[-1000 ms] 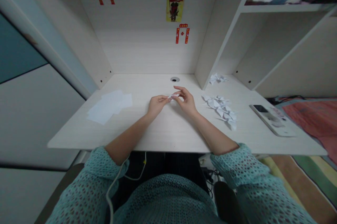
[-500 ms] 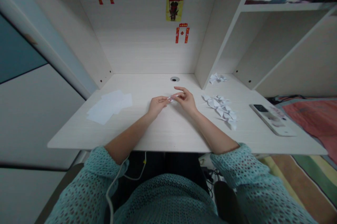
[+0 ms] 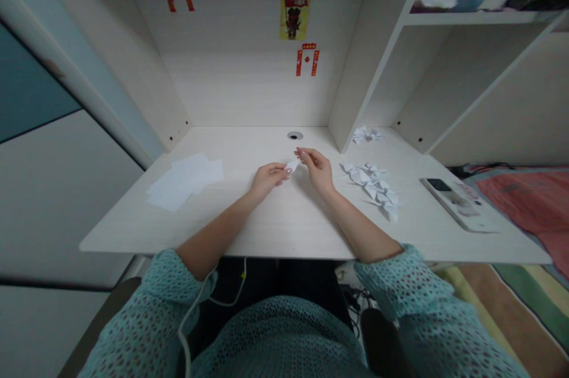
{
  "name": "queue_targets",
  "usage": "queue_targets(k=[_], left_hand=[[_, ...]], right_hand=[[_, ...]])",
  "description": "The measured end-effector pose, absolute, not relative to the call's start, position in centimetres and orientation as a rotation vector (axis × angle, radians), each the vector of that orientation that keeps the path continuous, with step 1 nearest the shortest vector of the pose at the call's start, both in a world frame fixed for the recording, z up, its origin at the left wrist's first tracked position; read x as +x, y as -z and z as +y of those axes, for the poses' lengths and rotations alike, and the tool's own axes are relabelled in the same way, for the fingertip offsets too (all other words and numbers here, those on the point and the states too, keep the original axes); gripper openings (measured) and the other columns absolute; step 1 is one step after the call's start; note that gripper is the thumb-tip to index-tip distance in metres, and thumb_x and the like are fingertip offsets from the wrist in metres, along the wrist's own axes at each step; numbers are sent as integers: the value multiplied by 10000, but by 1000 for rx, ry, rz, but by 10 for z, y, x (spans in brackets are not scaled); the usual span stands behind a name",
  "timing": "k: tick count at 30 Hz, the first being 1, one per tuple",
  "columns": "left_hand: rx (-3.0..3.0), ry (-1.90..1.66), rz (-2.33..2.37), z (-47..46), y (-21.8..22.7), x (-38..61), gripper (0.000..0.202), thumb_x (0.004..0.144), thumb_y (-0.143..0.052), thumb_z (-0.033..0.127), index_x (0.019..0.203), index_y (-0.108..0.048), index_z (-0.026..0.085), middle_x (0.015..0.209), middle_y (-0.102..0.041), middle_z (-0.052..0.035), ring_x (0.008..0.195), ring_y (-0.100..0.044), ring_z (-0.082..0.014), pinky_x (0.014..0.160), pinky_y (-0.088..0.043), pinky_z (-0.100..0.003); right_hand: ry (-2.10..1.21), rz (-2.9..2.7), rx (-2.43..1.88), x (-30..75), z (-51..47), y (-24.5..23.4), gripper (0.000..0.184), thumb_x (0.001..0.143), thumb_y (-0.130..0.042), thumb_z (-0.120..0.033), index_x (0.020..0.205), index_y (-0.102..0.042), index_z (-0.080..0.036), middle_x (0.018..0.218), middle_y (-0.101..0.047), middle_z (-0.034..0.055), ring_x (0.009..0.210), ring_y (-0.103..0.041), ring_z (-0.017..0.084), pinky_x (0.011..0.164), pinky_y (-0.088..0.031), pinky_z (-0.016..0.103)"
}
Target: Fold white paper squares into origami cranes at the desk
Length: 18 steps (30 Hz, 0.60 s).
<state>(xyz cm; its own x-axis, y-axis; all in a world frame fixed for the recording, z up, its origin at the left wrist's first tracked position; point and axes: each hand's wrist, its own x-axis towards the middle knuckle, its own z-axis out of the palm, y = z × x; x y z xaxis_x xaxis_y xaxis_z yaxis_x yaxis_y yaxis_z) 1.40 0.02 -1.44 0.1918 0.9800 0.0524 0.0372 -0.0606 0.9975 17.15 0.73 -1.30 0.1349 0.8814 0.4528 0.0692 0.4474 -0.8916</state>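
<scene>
A small folded piece of white paper (image 3: 292, 166) is pinched between the thumb and fingers of my left hand (image 3: 268, 178), just above the desk. My right hand (image 3: 319, 169) is close by on the right. Its bent fingers hover at the paper's upper right edge, seemingly off it, with nothing visible in them. To the left lies a spread of flat white paper sheets (image 3: 186, 179), overlapping one another. On the right sits a heap of folded white paper pieces (image 3: 373, 182), and a smaller cluster of folded paper (image 3: 367, 134) lies behind it by the upright panel.
A white phone (image 3: 460, 205) rests on the right part of the desk (image 3: 267, 230). An upright panel (image 3: 368, 52) divides the desk's back. A round cable hole (image 3: 295, 135) is behind my hands. A white cable (image 3: 184, 330) hangs by my left sleeve.
My right fingers have drawn back up and away from the folded paper, which now shows more fully in my left hand. The view has tilted slightly upward.
</scene>
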Motion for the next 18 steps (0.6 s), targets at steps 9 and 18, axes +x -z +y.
queue_targets(k=[9,18], left_hand=[[1237,-1109,967,1,14,12,437,592,-758,398,936,-640,154,877,-694,-88,805,-646,-169,726,-479,-284],[1363,-1084,1032,0,15,13,341,601,-742,449,770,-676,160,799,-699,-77,752,-635,-166,639,-474,-253]], right_hand=[[-701,-1402,-1079,169,5,14,276,710,-629,-450,787,-716,-200,831,-717,44,753,-628,177,665,-462,286],[-708,-1472,-1040,169,1,10,217,730,-618,-390,783,-713,-203,819,-713,39,766,-628,175,668,-455,287]])
